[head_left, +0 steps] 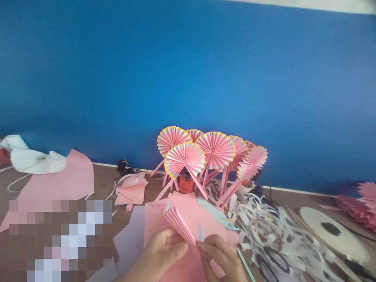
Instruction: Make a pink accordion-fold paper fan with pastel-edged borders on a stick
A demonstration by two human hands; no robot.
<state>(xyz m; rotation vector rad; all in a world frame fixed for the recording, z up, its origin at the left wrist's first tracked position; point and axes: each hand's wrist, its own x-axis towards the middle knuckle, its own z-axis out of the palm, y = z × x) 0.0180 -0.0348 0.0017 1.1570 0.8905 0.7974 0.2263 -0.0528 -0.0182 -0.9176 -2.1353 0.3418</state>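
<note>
My left hand (160, 250) and my right hand (219, 256) meet low in the middle of the view. Both pinch a folded, pleated strip of pink paper (178, 221) that sticks up and to the left between them. A short pale strip (201, 234) stands by my right fingers. Under my hands lies a flat pink sheet (190, 211). Behind it, several finished pink pleated paper fans (216, 150) with yellow and blue rims lean on pink handles against the blue wall.
A heap of white paper strips (264, 223) and black-handled scissors (273, 260) lie to the right. A large tape roll (331, 231) sits at far right. More pink paper (61, 180), white cloth (32, 158) and a red tape roll (186, 184) lie on the wooden floor.
</note>
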